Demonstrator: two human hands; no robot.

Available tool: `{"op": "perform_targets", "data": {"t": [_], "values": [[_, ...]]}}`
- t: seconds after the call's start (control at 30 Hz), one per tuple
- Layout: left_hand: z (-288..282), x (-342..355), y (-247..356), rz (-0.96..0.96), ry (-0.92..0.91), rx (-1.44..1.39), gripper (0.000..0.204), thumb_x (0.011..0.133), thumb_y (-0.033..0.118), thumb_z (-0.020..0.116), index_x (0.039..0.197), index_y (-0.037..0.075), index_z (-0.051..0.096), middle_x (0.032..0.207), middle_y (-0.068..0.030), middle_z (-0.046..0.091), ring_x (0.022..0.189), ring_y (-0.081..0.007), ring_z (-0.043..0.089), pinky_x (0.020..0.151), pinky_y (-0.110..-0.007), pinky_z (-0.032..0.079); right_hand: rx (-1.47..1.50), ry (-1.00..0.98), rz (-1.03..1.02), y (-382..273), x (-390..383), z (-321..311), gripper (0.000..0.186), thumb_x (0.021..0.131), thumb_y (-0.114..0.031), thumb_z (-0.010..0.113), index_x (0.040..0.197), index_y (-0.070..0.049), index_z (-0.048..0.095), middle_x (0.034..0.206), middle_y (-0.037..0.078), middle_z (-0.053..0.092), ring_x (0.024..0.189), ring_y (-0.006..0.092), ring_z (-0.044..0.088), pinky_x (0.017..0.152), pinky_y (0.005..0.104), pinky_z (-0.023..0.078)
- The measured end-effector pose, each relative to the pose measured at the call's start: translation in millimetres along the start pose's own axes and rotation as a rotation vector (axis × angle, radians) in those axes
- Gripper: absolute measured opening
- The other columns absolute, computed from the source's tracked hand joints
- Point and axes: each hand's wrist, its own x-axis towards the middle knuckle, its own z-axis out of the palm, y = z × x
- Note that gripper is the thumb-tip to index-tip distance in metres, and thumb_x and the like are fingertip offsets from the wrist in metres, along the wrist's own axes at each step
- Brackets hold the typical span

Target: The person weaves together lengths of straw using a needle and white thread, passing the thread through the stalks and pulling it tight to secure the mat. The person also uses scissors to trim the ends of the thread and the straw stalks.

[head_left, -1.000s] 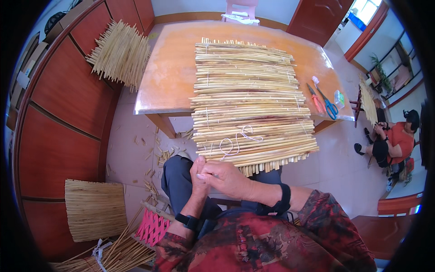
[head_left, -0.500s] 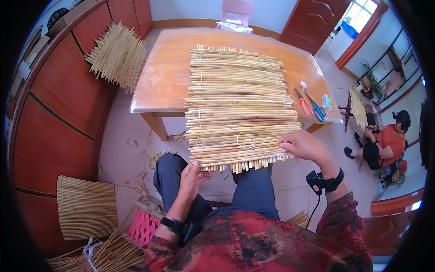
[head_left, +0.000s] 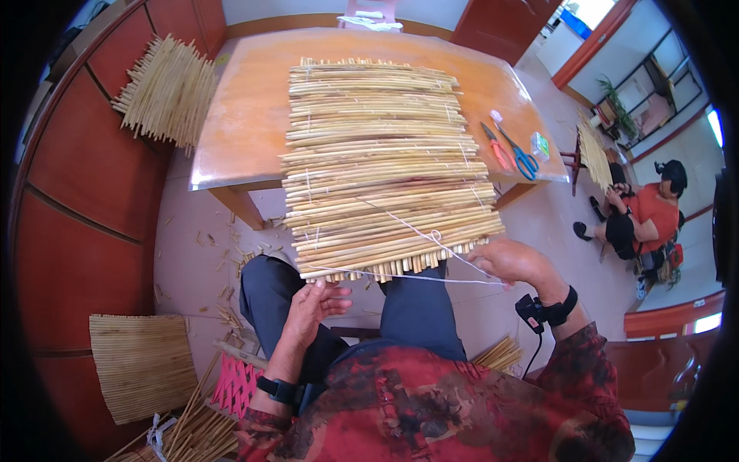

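Fingers of the right hand (head_left: 506, 262) are closed on white cord (head_left: 454, 280); tightening is presumably in hand, even tension called for next. The loosely open left hand (head_left: 311, 309) is set at the lower edge of the stick mat (head_left: 385, 171), frame centre, long axis running upward, sticks (head_left: 346, 240) crosswise.

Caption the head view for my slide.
White thread runs from the stick mat to the right hand, left hand at the near-left corner.
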Motion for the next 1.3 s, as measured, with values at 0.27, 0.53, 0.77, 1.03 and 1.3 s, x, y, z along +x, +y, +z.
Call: {"op": "perform_targets", "data": {"t": [0.27,0.53,0.77,1.03,1.3], "values": [[50.3,-7.9,34.2,0.308,-0.388,0.631,0.036,0.087,0.009,0.052,0.123,0.006,0.047,0.128,-0.0082,0.046,0.086,-0.0161,0.06,0.073,-0.028,0.049,0.255,0.076,-0.168,17.6,-6.7,16.2,0.025,0.088,-0.016,0.043,0.107,-0.006,0.055,0.069,0.006,0.059,0.045,0.0118,0.051,0.041,0.0261,0.044],[86.4,15.8,23.0,0.187,-0.375,1.04,0.041,0.082,0.013,0.057,0.121,0.006,0.045,0.104,-0.0173,0.057,0.075,-0.026,0.06,0.069,-0.034,0.048,0.223,0.123,-0.277,37.9,-14.0,20.5,0.024,0.087,-0.014,0.045,0.105,-0.003,0.056,0.075,0.009,0.061,0.056,0.016,0.057,0.057,0.0291,0.046],[65.2,-0.6,15.0,0.245,-0.418,1.179,0.021,0.085,0.019,0.052,0.099,0.006,0.06,0.086,-0.0149,0.063,0.08,-0.0347,0.059,0.07,-0.039,0.048,-0.141,0.375,-0.22,47.6,-1.0,33.0,0.023,0.082,-0.013,0.05,0.101,-0.003,0.059,0.088,0.016,0.062,0.078,0.0298,0.06,0.071,0.0379,0.046],[67.7,-36.4,29.9,0.48,-0.468,1.152,0.016,0.084,0.012,0.05,0.097,0.005,0.056,0.082,-0.0153,0.059,0.075,-0.0355,0.058,0.063,-0.039,0.047,-0.203,0.656,-0.45,-52.0,74.3,9.2,0.013,0.077,-0.014,0.054,0.083,-0.003,0.058,0.081,0.015,0.059,0.077,0.0325,0.059,0.069,0.0402,0.047],[67.0,-51.1,43.0,0.548,-0.558,1.256,0.021,0.079,0.011,0.046,0.098,0.005,0.054,0.088,-0.0147,0.055,0.079,-0.033,0.057,0.067,-0.038,0.047,-0.461,0.817,-0.482,-83.2,157.9,23.0,0.008,0.073,-0.006,0.051,0.074,0.0,0.056,0.072,0.018,0.057,0.063,0.0344,0.061,0.054,0.0424,0.049]]}}
